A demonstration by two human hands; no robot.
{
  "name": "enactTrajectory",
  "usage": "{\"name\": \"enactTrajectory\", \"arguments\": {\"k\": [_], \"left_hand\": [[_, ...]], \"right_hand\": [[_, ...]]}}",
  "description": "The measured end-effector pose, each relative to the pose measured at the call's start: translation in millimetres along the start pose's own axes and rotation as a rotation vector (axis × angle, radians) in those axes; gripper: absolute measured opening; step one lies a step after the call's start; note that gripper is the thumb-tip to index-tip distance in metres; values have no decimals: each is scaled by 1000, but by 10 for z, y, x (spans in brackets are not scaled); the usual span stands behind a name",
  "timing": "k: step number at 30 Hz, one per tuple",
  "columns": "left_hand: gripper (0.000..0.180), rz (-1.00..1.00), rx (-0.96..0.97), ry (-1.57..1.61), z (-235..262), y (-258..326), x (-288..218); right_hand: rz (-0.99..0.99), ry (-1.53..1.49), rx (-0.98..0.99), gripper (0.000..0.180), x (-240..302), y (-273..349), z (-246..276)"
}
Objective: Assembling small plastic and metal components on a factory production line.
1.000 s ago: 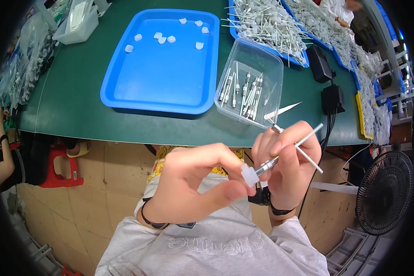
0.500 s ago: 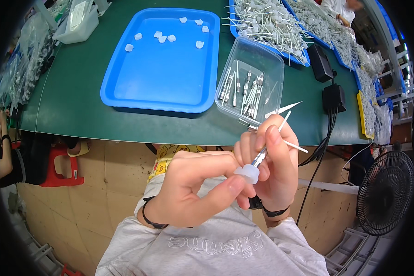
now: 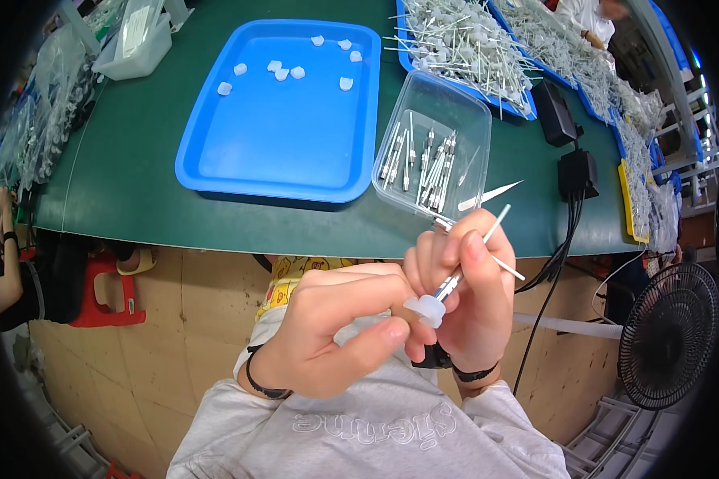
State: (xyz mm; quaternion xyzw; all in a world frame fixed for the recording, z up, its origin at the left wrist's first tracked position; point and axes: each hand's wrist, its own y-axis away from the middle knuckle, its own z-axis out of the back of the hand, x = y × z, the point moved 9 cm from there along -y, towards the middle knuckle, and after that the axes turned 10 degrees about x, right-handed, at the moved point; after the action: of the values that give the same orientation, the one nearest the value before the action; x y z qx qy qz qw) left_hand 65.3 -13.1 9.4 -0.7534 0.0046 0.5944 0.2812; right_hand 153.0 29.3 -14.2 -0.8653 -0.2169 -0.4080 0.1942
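Hands are meeting below the green bench's (image 3: pixel 216 215) near edge: left hand (image 3: pixel 327 331) is pinching a small white plastic cap (image 3: pixel 425 309), right hand (image 3: pixel 467 299) is gripping thin white-tipped metal pins (image 3: pixel 487 235), aligning them for fitting.

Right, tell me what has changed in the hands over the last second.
The right hand has tilted its thin white stick from slanting sideways to nearly upright, and the loose sticks that fanned out of it are drawn in. The left hand has closed in, pressing the small white cap onto the stick's lower end. The blue tray and the clear box of pins lie as before.
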Motion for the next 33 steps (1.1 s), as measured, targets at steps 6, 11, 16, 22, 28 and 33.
{"name": "enactTrajectory", "arguments": {"k": [6,11,16,22,28,33], "left_hand": [[8,21,10,-6,-15,-28,14],[9,18,79,98,-12,-15,66],[11,74,97,129,46,-36,149],[9,114,87,21,143,-38,193],[3,100,26,-79,290,-122,151],[4,249,-22,-464,572,-250,37]], "right_hand": [[200,148,127,7,220,-9,-87],[180,73,244,3,222,-25,-228],[149,72,280,2,166,-98,-215],[86,60,273,4,88,-139,-197],[36,87,264,3,135,-267,-207],[-19,501,218,6,329,-456,-158]]}}
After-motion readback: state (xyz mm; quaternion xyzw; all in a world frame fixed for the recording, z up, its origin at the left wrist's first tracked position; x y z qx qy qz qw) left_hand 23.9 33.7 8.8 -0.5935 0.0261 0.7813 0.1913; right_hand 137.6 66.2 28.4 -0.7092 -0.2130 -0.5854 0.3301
